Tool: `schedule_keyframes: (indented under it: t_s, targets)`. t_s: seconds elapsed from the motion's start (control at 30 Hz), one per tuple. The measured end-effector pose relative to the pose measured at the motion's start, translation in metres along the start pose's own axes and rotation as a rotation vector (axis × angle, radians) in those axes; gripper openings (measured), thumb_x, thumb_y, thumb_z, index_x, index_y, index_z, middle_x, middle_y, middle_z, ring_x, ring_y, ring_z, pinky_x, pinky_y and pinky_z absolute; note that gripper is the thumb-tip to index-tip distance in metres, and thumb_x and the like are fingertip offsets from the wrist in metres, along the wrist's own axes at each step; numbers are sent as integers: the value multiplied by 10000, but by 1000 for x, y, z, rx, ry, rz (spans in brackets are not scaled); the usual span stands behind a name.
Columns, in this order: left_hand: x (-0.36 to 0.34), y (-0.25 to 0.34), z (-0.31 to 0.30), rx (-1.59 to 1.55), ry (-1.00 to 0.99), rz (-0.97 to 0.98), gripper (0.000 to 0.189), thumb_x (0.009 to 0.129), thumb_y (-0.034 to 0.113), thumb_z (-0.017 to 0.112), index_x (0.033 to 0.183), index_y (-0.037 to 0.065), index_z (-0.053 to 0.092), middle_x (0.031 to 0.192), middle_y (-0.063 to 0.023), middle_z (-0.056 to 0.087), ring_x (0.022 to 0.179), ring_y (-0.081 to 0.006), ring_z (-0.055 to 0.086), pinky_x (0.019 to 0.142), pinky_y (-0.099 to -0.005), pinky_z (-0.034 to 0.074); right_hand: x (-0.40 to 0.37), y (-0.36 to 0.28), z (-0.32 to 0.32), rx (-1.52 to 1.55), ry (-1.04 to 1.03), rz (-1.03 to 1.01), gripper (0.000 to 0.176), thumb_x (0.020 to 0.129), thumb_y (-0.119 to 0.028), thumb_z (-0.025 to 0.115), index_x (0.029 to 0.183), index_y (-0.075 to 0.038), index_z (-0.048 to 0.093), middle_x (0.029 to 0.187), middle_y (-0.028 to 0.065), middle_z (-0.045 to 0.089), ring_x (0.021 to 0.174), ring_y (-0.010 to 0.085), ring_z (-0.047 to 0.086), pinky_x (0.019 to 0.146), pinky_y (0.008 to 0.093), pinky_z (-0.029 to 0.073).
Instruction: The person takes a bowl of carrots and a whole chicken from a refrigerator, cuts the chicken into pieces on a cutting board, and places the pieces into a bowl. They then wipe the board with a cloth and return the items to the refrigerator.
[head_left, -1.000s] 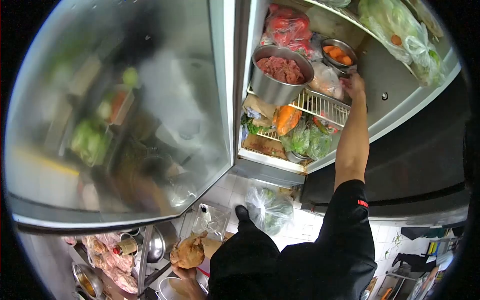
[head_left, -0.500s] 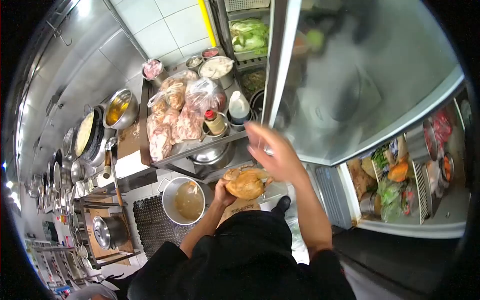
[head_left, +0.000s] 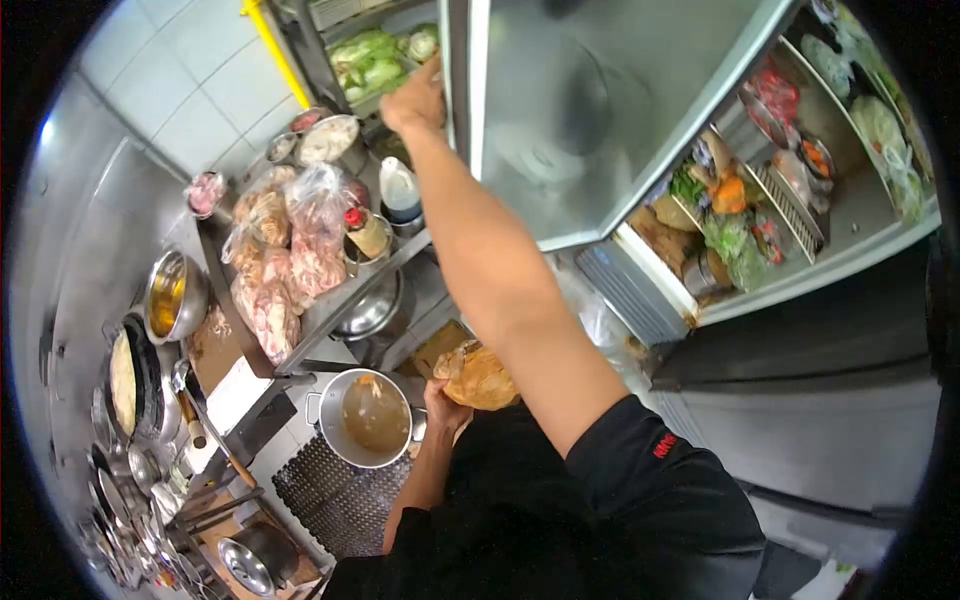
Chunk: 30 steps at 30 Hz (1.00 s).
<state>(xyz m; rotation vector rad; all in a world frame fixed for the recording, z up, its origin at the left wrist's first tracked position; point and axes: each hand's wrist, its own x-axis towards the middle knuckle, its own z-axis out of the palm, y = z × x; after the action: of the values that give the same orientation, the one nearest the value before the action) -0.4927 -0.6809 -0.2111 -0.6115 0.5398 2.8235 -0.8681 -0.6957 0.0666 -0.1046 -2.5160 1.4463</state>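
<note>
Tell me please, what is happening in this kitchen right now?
A person in a black shirt stands at an open fridge. The right hand grips the edge of the fridge door, with the arm stretched up. The left hand holds what looks like a browned whole chicken in clear wrap, close to the body. Next to it a pot of brown liquid stands on the floor, near a rack with bags of raw meat.

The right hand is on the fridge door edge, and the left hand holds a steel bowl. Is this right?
Not quite. In the head view the left hand holds a bagged chicken, not a bowl. The right hand is on the door edge.
</note>
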Motion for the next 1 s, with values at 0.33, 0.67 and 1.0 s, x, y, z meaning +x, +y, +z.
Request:
schedule_keyframes:
  t_s: [0.33,0.67,1.0]
  targets:
    - [17,-10,-138,282,-162,-235,499,749,263,511,1219,98,529,1208,-90,577,1123,-290,551,955,-483,451,-101,29,-46,287,-16,166,933,725,-153,670,1434,41,96,1437,310,256,1349,422,250,1121,440,212]
    - [43,-88,-29,478,-244,-750,502,744,260,509,1221,102,534,1211,-94,576,1135,-300,544,970,-491,442,-350,154,-260,427,-506,-121,460,891,-129,529,1320,-21,402,1094,205,604,989,328,599,849,402,466]
    - [3,-250,53,600,-290,-846,619,762,317,470,1336,86,457,1331,-120,505,1206,-322,501,1011,-499,411,-658,246,-355,1909,268,520,659,891,-664,345,1169,-85,493,1165,192,552,1042,318,578,754,451,535]
